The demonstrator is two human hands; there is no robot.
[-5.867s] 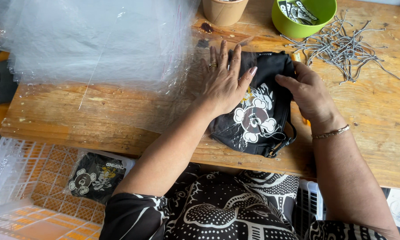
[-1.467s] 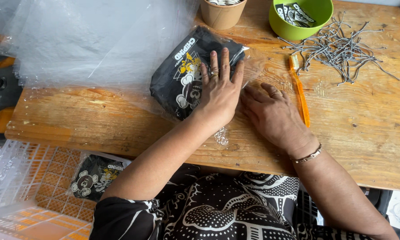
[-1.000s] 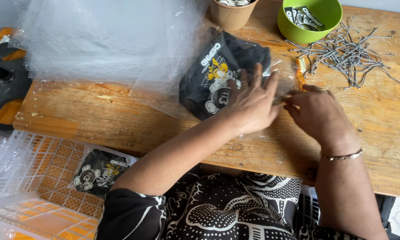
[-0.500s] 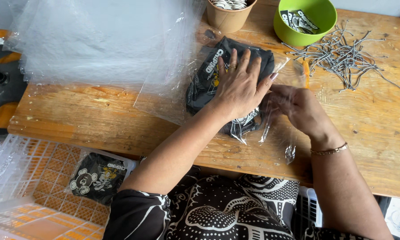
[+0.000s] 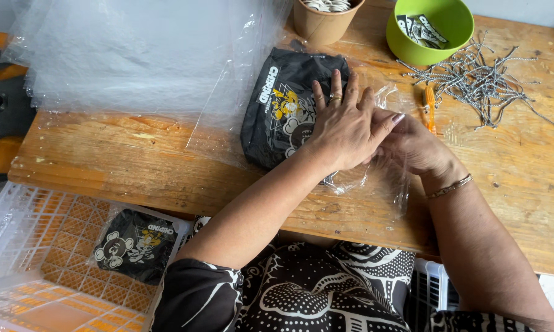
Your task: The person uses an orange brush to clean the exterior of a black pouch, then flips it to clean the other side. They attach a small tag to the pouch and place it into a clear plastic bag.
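Crate: white plastic lattice crate (image 5: 37, 246) down low, left of the left elbow, holding one already-bagged black pouch (image 5: 135, 246) with a cartoon print.
Left hand: left hand (image 5: 341, 126) flat, fingers spread, pressing on the black fabric pouch (image 5: 283, 114).
Right hand: right hand (image 5: 412, 144) partly tucked under the left, resting on the clear plastic bag (image 5: 375, 184); can't tell how its fingers are set.
Pouch: soft black cloth, white and yellow print, under the left palm, inside the crinkly clear bag.
Table: worn, scratched wooden table (image 5: 105, 160).
Far left of hands: stack of clear plastic bags (image 5: 135, 55).
Beyond hands: brown paper cup (image 5: 323, 21), green bowl (image 5: 431, 31) holding small black tags, loose pile of silvery cords (image 5: 480, 83), orange pen (image 5: 429, 107).
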